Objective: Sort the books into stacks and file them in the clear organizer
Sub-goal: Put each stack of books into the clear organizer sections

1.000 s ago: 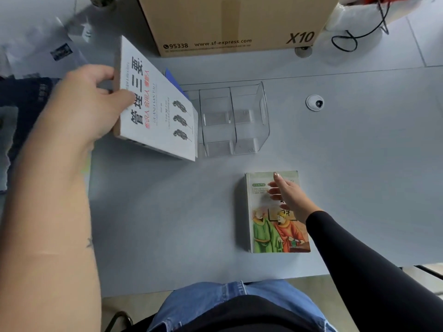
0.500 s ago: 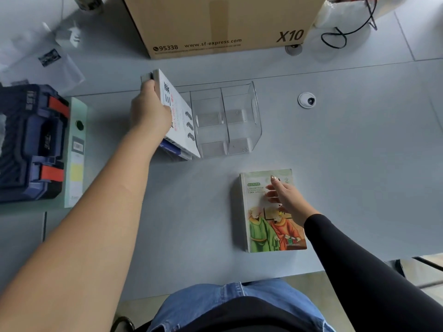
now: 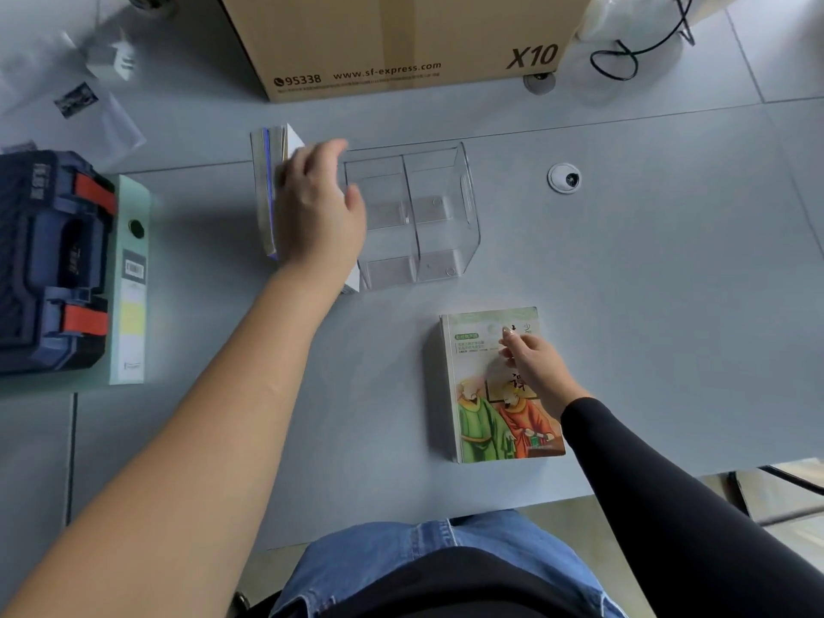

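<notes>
The clear organizer (image 3: 463, 216) stands on the grey table past the middle, and its two right compartments hold nothing. At its left end several books stand on edge: a thin blue-edged one (image 3: 267, 194) and a white book (image 3: 295, 139). My left hand (image 3: 319, 211) lies flat over the white book, fingers spread and thumb out over the organizer, covering most of the cover. A thick green book (image 3: 486, 421) with two painted robed figures lies flat near the front edge. My right hand (image 3: 530, 363) rests its fingertips on that cover without gripping it.
A large cardboard box (image 3: 401, 42) sits behind the organizer. A dark blue tool case (image 3: 49, 260) and a pale green box file (image 3: 131, 278) lie at the left. A small round white camera (image 3: 564, 178) sits right of the organizer, with a black cable (image 3: 633, 51) behind it.
My left hand carried the white book down from the left and stood it against the other books at the organizer's left end, then loosened its grip. The right hand stayed on the green book.
</notes>
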Demonstrator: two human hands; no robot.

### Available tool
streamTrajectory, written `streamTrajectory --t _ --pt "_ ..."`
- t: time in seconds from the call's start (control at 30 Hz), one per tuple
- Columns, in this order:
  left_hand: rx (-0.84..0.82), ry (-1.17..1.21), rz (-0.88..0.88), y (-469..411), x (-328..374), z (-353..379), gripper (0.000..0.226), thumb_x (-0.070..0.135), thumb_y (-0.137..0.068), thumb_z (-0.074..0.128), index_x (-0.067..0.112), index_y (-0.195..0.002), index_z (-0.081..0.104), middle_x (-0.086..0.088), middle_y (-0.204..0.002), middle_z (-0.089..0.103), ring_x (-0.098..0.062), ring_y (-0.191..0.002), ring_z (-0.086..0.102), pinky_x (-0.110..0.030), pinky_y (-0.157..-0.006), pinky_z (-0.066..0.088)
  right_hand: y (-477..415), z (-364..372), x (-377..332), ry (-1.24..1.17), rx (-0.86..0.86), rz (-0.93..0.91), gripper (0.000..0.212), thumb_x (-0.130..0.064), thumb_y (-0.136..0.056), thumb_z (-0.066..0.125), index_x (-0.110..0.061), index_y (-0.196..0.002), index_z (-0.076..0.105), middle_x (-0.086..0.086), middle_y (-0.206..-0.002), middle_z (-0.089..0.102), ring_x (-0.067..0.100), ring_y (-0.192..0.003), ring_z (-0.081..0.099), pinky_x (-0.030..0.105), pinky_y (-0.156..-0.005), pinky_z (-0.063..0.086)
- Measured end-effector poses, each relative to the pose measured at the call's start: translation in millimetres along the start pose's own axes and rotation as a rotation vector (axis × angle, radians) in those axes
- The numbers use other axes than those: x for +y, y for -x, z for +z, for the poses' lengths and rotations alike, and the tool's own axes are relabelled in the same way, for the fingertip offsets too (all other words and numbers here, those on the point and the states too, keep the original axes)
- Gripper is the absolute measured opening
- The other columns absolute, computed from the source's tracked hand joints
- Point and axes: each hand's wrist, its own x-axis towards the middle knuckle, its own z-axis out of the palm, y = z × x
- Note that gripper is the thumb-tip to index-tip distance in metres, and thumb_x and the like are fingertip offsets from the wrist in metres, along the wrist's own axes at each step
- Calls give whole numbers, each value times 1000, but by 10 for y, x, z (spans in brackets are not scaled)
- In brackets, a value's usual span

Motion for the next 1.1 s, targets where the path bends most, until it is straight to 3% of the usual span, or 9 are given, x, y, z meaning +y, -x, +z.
streamTrajectory --t 0.1,0.2,0.3,0.4,0.53,0.67,0.83,1.0,1.1 --pt "-63 141 153 331 162 205 32 8 -81 49 8 -109 64 -13 -105 65 -34 -102 57 -27 -88 37 27 -32 3 19 88 -11 39 -30 -97 44 1 -116 58 20 -116 63 27 -96 58 35 -83 46" --pt "-343 237 171 732 214 513 28 6 -83 51 10 -107 66 -11 -106 65 -31 -105 56 -29 -94 40 17 -73 28 9 139 -12 35 -29 -95 47 -2 -115 59 13 -111 64 20 -89 54 28 -75 41" --pt "-726 234 -54 1038 155 820 33 12 -88 54 16 -121 59 -6 -129 55 -24 -125 46 -28 -107 32 -2 -121 73 -34 194 -8 37 -27 -92 51 -2 -120 57 13 -116 63 21 -98 57 29 -83 44" --pt "-891 222 -308 1163 130 1005 52 19 -88 57 15 -138 42 -9 -144 43 -23 -135 39 -27 -109 29 44 -159 106 -78 211 10 55 -33 -85 55 -4 -131 48 14 -126 57 27 -114 57 43 -96 49" --pt "-956 268 -493 1188 209 1170 69 22 -89 58 11 -148 23 -6 -154 31 -23 -140 33 -28 -110 28 68 -193 119 -129 170 40 55 -23 -93 50 0 -141 36 3 -120 49 16 -106 53 28 -85 47" --pt "-992 335 -637 1198 304 1253 80 19 -90 56 13 -152 7 -6 -159 19 -23 -145 24 -30 -116 20 30 -184 184 -101 132 42 42 -21 -96 43 -3 -134 45 -6 -118 52 15 -104 53 25 -90 42" --pt "-962 434 -751 1212 293 1316 86 26 -70 60 13 -146 23 -6 -152 35 -26 -138 37 -43 -115 30 -29 -220 210 -154 127 64 28 -16 -92 45 -9 -115 60 7 -109 69 26 -93 68 44 -84 57" --pt "-900 440 -752 1178 403 1206 77 32 -68 59 4 -136 35 -13 -134 52 -27 -120 51 -36 -99 41 -20 -199 194 -85 196 43 35 -16 -93 46 -3 -125 54 1 -109 60 18 -95 57 27 -87 46" --pt "-848 456 -764 1190 450 1160 79 36 -66 59 3 -135 36 -11 -127 56 -26 -113 54 -31 -88 41 -8 -131 204 -99 245 21 45 -24 -93 48 -5 -133 46 5 -122 60 18 -103 56 30 -93 46"
